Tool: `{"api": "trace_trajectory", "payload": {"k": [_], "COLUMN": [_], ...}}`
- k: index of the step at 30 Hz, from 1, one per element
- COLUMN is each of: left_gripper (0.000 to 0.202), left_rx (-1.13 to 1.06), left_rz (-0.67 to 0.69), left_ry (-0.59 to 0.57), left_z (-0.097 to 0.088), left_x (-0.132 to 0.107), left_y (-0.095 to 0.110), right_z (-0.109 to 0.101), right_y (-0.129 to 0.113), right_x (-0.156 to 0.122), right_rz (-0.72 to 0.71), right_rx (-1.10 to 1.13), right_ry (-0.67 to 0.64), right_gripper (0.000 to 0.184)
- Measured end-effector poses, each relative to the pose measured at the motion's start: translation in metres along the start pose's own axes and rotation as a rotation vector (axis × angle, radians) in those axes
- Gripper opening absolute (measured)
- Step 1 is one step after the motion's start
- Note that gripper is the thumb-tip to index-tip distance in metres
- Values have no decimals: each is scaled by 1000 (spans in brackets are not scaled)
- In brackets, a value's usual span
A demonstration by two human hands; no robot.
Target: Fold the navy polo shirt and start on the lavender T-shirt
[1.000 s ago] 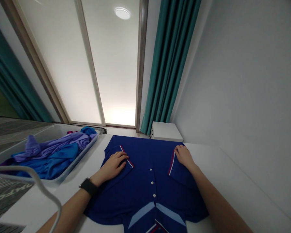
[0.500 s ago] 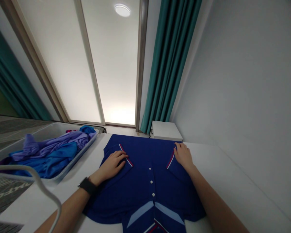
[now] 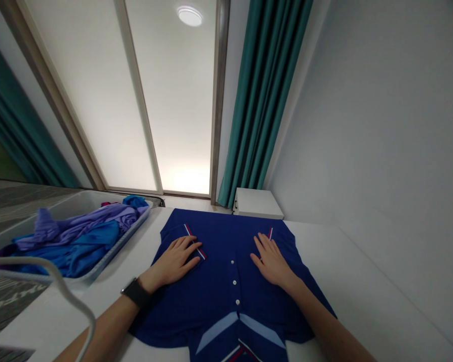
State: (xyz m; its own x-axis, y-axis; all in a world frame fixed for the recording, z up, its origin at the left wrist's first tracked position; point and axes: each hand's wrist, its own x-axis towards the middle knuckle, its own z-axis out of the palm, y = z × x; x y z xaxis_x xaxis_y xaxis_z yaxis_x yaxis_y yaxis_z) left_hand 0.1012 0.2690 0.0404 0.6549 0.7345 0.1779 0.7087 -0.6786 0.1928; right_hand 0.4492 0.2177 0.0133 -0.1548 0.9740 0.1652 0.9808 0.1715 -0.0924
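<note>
A navy blue polo shirt (image 3: 215, 296) lies flat and buttons up on the white table, its collar toward me and its hem at the far side. Both sleeves are folded inward over the front, with red and white striped cuffs. My left hand (image 3: 178, 259) rests flat on the left sleeve, fingers spread across its cuff (image 3: 189, 230). On the right sleeve my right hand (image 3: 272, 259) lies flat too, fingers apart, covering most of that cuff (image 3: 271, 233). Neither hand grips the cloth. A dark watch (image 3: 136, 291) is on my left wrist.
A pale plastic basket (image 3: 98, 271) of crumpled purple and blue clothes (image 3: 86, 236) stands left of the shirt. A white cable (image 3: 66, 291) curves across the lower left. Past the table (image 3: 324, 251) is a small white cabinet (image 3: 258, 201); a wall (image 3: 392, 151) rises at right.
My right hand has moved left from the shirt's far right edge onto the right cuff and flattened there. My left hand has stayed nearly in place on the left sleeve.
</note>
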Motion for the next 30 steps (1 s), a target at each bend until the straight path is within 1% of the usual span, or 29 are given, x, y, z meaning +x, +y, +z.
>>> {"api": "trace_trajectory", "payload": {"k": [2,3,5,7,8,10,13,17,22,28,30], "left_gripper": [48,48,47,47,47,47,49,48,48,48,47], "left_rx": [0,1,4,3,3,4,5,3,-5,-2,-1], "left_rz": [1,0,-1,5,7,6,1,9,4,4,18], "left_ry": [-10,-11,-3,9,14,20,31,48,40,31,42], "left_z": [-1,-2,-2,-2,-1,1,4,6,4,4,1], "left_x": [0,-1,-1,-1,-1,-1,-1,-1,-1,-1,1], "left_y": [1,1,2,2,2,0,-2,-4,-3,-5,0], "right_z": [-11,-16,-25,-29,-30,-30,-27,-28,-32,-43,-46], "right_y": [-5,-7,-10,-9,-8,-4,0,0,-6,-6,-4], "right_x": [-6,-10,-16,-21,-22,-23,-22,-22,-24,-28,-30], "right_rz": [-68,-88,-102,-114,-129,-166,-195,-201,-167,-109,-111], "right_rx": [-16,-30,-70,-111,-124,-126,-115,-122,-48,146,192], "right_ry": [58,95,154,168,163,148,155,169,87,-2,-34], "right_gripper": [59,53,33,15,10,9,14,20,19,4,8]}}
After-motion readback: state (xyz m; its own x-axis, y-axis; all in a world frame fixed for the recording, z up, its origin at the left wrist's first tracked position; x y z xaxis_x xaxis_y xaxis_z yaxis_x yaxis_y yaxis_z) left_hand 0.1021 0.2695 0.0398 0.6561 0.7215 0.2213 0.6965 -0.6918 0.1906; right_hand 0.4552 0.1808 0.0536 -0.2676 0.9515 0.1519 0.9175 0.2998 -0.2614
